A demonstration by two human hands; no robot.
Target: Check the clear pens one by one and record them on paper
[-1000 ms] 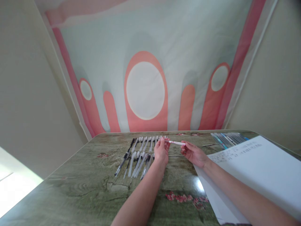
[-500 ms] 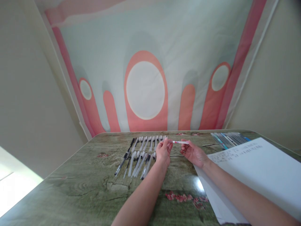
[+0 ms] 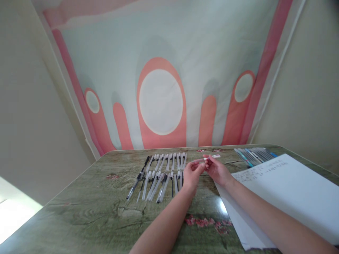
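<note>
Both hands meet above the middle of the table around one slim white-and-pink pen (image 3: 216, 156). My left hand (image 3: 192, 173) is closed on its left part, thumb and fingers pinched together. Close beside it, my right hand (image 3: 216, 170) pinches the pen farther right, with the pale end sticking out past the fingers. To the left of my hands lie two rows of pens: a back row (image 3: 168, 161) with pale caps and a front row (image 3: 156, 185) of clear-barrelled pens, some with black parts. My left hand hides the front row's right end.
A large white sheet (image 3: 286, 197) with handwriting along its far edge covers the right of the table (image 3: 87, 211). Behind the sheet lies a group of blue and grey pens (image 3: 254, 156). A printed pink and pale-green backdrop (image 3: 161, 102) hangs behind the table.
My left hand has moved right along the pen until it meets my right hand. More of the two pen rows shows now. The view has shifted slightly.
</note>
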